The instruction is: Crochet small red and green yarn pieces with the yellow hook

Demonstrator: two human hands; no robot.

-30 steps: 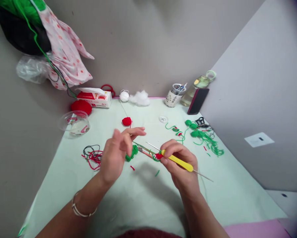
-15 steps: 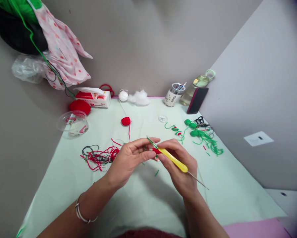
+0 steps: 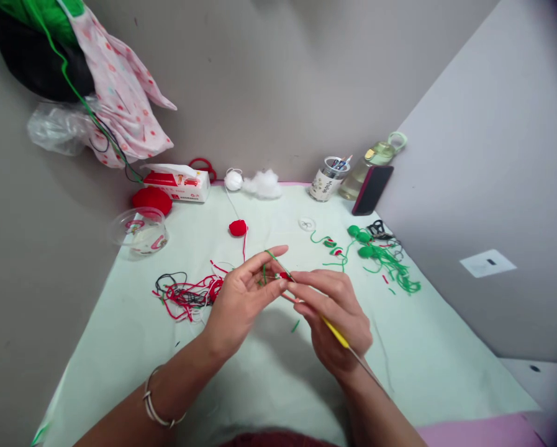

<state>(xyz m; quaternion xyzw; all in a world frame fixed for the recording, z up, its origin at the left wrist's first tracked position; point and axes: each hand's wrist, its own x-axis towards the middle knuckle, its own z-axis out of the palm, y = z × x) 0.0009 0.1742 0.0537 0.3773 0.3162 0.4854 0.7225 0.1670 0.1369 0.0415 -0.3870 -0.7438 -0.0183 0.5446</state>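
My left hand (image 3: 243,301) pinches a small red crochet piece (image 3: 285,276) between thumb and fingers. Green yarn (image 3: 271,254) runs over its raised index finger. My right hand (image 3: 336,316) is closed round a crochet hook with a yellow handle (image 3: 336,332), its metal shaft pointing back over the wrist. The fingertips of my right hand touch the red piece, and the hook's front end is largely hidden there. A red yarn ball (image 3: 238,228) lies beyond my hands.
Tangled red, black and white yarn (image 3: 189,298) lies left, near a clear plastic tub (image 3: 148,239). At right are green yarn pieces (image 3: 394,264) and a leaning phone (image 3: 372,190). A tissue box (image 3: 178,185), white stuffing (image 3: 262,185) and a pen holder (image 3: 325,180) stand along the back.
My right hand has turned, so the yellow handle now sits lower and mostly inside the fingers. My left index finger has lifted slightly with the green yarn over it.
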